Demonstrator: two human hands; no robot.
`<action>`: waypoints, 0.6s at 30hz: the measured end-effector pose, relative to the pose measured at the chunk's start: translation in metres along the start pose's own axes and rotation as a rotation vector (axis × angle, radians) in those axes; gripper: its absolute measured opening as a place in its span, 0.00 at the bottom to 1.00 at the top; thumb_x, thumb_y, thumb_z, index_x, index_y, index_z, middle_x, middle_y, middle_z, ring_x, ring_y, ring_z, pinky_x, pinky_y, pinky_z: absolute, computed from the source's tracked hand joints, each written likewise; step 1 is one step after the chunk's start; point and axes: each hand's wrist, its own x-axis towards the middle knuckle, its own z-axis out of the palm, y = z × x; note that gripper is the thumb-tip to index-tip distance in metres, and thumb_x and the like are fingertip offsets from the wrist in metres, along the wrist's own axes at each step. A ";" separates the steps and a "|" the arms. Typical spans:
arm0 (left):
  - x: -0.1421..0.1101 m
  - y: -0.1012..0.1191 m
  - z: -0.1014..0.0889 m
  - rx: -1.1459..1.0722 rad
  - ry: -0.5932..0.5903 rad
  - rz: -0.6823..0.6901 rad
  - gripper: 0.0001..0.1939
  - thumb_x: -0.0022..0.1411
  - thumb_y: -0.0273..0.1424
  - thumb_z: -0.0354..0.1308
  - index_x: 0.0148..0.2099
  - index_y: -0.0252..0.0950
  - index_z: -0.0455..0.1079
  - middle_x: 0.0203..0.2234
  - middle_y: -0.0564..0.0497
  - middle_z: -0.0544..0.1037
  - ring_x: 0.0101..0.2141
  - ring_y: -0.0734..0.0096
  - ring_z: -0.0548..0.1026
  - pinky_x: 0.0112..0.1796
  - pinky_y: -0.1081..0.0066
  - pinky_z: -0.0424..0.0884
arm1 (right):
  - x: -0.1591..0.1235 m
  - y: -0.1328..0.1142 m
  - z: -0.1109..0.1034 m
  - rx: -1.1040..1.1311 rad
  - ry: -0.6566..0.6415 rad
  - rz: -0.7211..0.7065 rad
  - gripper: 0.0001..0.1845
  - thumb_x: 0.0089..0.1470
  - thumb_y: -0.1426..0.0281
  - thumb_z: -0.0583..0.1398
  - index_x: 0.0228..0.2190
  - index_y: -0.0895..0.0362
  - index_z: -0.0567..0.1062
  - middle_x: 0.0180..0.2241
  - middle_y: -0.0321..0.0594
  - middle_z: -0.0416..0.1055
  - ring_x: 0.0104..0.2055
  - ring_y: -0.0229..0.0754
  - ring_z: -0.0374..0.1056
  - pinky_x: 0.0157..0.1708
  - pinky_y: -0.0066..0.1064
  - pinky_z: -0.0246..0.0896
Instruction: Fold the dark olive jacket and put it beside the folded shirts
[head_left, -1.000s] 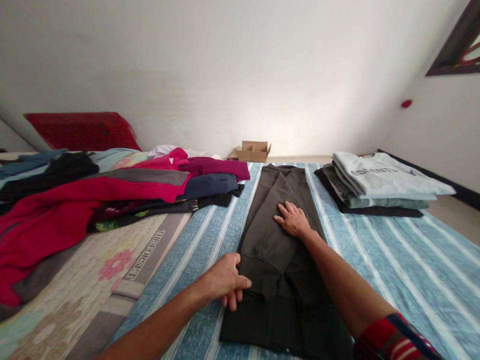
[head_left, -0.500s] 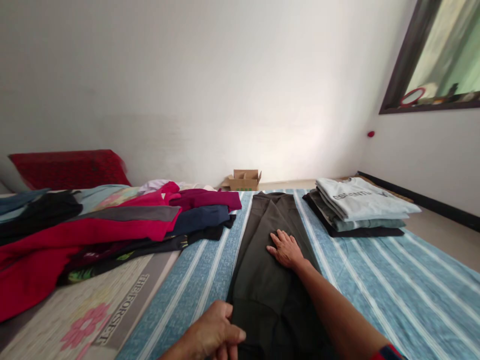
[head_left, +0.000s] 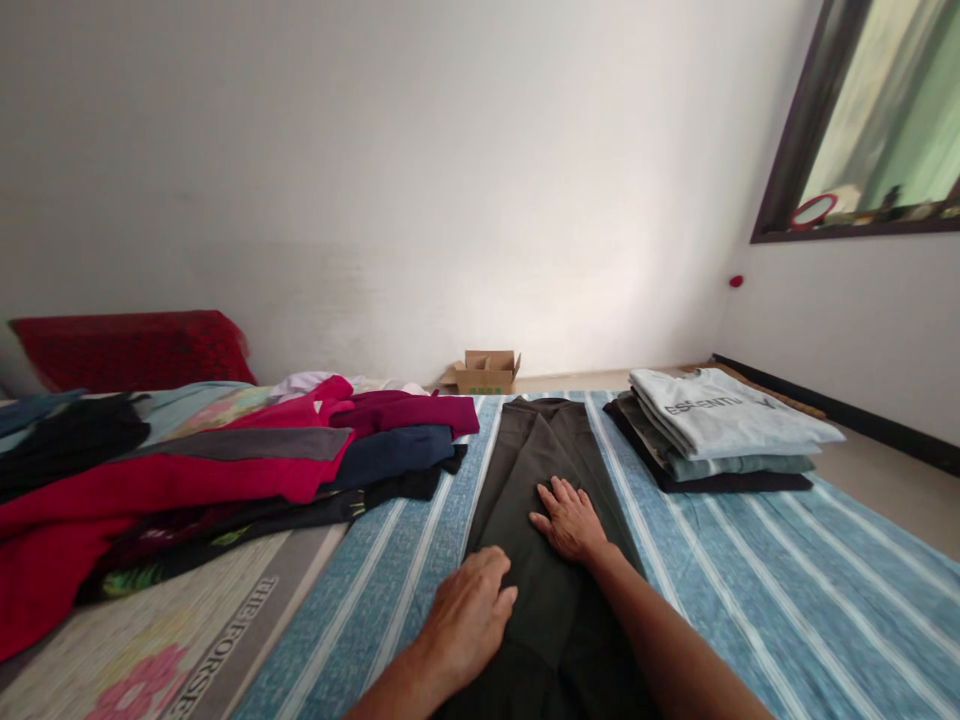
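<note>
Dark grey trousers (head_left: pixel 544 615) lie lengthwise on a blue striped sheet (head_left: pixel 405 540), their waistband at the far end and one leg laid over the other. My right hand (head_left: pixel 571 520) rests flat on the upper leg, fingers spread and holding nothing. Over the left edge of the trousers is my left hand (head_left: pixel 471 608), its fingers loosely bent and the thumb apart, with no cloth pinched between them. Whether its fingertips touch the fabric is hard to tell. The near end of the trousers runs out of the picture.
Left lies a heap of loose clothes with a red garment (head_left: pixel 165 480) on top, partly over a flowered mat (head_left: pixel 247 570). A folded stack topped by a white printed shirt (head_left: pixel 727 405) sits at right. Behind are a cardboard box (head_left: pixel 486 375) and the wall (head_left: pixel 480 200).
My left hand has let go of the trousers' left edge and moved forward and up, its fingers loosening. My right hand stays flat on the trousers. The view has tilted slightly.
</note>
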 end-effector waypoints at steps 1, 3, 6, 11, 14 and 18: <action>0.012 0.004 0.007 0.008 0.013 0.037 0.16 0.60 0.31 0.47 0.49 0.34 0.67 0.53 0.41 0.69 0.54 0.60 0.65 0.53 0.64 0.59 | 0.000 0.000 0.000 -0.001 -0.001 0.001 0.35 0.60 0.49 0.42 0.61 0.55 0.55 0.64 0.50 0.45 0.65 0.53 0.41 0.59 0.47 0.37; 0.035 0.010 0.019 0.027 0.033 0.070 0.22 0.62 0.32 0.46 0.56 0.31 0.62 0.59 0.39 0.60 0.60 0.59 0.56 0.58 0.61 0.53 | 0.001 0.001 0.000 0.000 -0.004 0.001 0.35 0.60 0.50 0.42 0.61 0.55 0.55 0.64 0.50 0.45 0.65 0.53 0.40 0.60 0.47 0.37; 0.060 0.014 0.028 0.053 -0.036 0.035 0.29 0.63 0.38 0.45 0.62 0.27 0.55 0.62 0.36 0.53 0.62 0.55 0.49 0.59 0.55 0.49 | 0.002 0.001 0.000 0.011 -0.018 -0.002 0.34 0.60 0.51 0.42 0.61 0.56 0.54 0.64 0.50 0.44 0.65 0.53 0.39 0.60 0.47 0.36; 0.074 0.006 0.028 0.078 -0.192 0.000 0.34 0.64 0.45 0.42 0.65 0.29 0.50 0.63 0.37 0.52 0.63 0.54 0.48 0.59 0.51 0.45 | 0.004 0.001 0.001 0.027 -0.015 -0.003 0.33 0.61 0.53 0.43 0.61 0.56 0.54 0.64 0.50 0.43 0.65 0.53 0.38 0.60 0.48 0.36; 0.084 0.003 0.028 0.074 -0.157 -0.004 0.33 0.64 0.44 0.41 0.64 0.27 0.52 0.62 0.36 0.54 0.62 0.54 0.49 0.59 0.52 0.45 | 0.004 0.001 0.001 0.044 -0.009 -0.011 0.33 0.61 0.53 0.41 0.61 0.56 0.54 0.64 0.50 0.43 0.66 0.53 0.38 0.60 0.49 0.36; 0.103 0.004 0.035 0.029 -0.086 0.071 0.35 0.64 0.46 0.41 0.65 0.29 0.49 0.63 0.38 0.50 0.63 0.55 0.45 0.60 0.53 0.43 | 0.002 0.001 0.000 0.054 -0.024 -0.012 0.31 0.61 0.56 0.42 0.62 0.55 0.53 0.65 0.48 0.41 0.66 0.53 0.36 0.61 0.49 0.34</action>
